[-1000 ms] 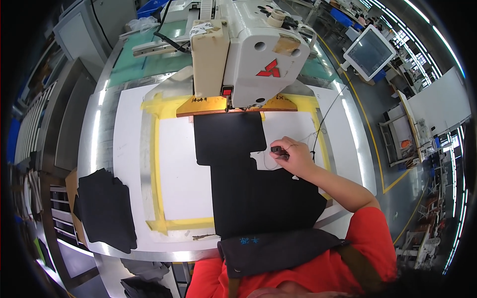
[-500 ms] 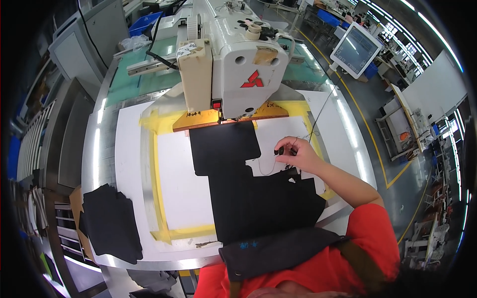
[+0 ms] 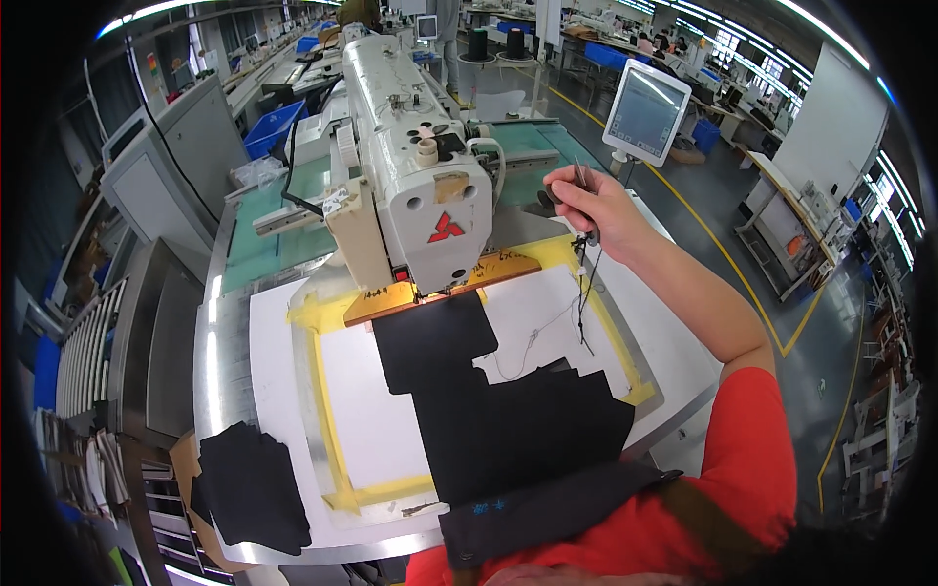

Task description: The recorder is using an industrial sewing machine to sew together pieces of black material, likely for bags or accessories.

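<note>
My right hand (image 3: 597, 207) is raised beside the white sewing machine head (image 3: 433, 220), closed on dark metal thread snips (image 3: 582, 176), with black cord (image 3: 584, 303) hanging beneath. Below, a large cut piece of black fabric (image 3: 513, 425) lies on a white board (image 3: 371, 425) bordered with yellow tape, its upper end at the orange clamp plate (image 3: 365, 309) under the machine head. Loose thread (image 3: 532, 342) trails over the board to the right of the fabric. My left hand is not in view.
A pile of black pieces (image 3: 252, 488) lies at the table's left. A screen (image 3: 646, 112) stands behind my hand. Blue bins (image 3: 274, 132), thread cones (image 3: 478, 46) and workbenches (image 3: 772, 190) are farther back. A standing person (image 3: 445, 39) is beyond the machine.
My right hand has risen from over the board to beside the screen, carrying the snips and cord upward. The camera has tilted up, showing more of the workshop.
</note>
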The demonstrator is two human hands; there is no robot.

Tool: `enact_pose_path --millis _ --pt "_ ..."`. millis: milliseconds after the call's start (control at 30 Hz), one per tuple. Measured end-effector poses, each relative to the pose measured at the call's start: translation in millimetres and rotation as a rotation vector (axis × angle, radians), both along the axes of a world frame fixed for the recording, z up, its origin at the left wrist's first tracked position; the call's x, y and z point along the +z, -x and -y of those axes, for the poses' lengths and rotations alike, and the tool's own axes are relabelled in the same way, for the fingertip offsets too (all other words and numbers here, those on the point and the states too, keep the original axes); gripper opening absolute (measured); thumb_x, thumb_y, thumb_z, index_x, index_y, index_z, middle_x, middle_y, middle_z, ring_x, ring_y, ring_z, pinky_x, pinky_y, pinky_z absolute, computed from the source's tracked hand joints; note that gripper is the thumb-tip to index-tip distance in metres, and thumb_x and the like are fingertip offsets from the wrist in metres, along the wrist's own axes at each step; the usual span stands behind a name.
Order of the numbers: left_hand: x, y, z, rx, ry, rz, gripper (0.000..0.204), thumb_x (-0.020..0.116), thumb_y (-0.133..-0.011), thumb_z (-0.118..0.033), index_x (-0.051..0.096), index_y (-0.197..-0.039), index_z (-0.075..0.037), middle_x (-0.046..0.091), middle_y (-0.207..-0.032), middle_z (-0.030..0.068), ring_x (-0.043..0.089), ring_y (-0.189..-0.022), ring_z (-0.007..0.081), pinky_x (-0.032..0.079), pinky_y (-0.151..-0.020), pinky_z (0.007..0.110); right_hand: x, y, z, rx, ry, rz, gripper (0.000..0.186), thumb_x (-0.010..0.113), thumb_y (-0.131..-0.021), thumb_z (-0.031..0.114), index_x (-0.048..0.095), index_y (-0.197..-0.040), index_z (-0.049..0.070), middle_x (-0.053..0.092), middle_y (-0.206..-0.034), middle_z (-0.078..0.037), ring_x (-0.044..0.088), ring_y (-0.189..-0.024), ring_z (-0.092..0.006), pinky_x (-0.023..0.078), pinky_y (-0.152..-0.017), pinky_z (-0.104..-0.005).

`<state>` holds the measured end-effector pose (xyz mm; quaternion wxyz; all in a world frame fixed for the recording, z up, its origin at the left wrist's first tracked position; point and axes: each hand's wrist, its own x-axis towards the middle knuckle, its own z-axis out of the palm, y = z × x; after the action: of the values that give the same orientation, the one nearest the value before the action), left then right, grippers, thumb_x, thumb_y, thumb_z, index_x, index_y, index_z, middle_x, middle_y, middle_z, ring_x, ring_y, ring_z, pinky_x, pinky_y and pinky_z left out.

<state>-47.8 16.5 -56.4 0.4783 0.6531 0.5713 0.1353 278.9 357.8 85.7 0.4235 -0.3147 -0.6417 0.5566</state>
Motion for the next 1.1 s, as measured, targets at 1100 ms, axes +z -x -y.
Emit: enact_pose_path --millis 1100 --pt "232 -31 -416 0.416 -0.972 -0.726 0.019 0.061 -0.085 -0.022 0.071 -0.092 -0.007 0.069 -0.095 0.012 0.065 -0.094 0.0296 0.049 -0.084 0.037 1 -7 -41 0.116 0.054 -0.146 0.024 0.066 -0.09 0.019 0.064 -0.108 0.003 0.059 -0.078 0.0 0.046 -0.056 -0.003 0.031 -0.05 -0.0184"
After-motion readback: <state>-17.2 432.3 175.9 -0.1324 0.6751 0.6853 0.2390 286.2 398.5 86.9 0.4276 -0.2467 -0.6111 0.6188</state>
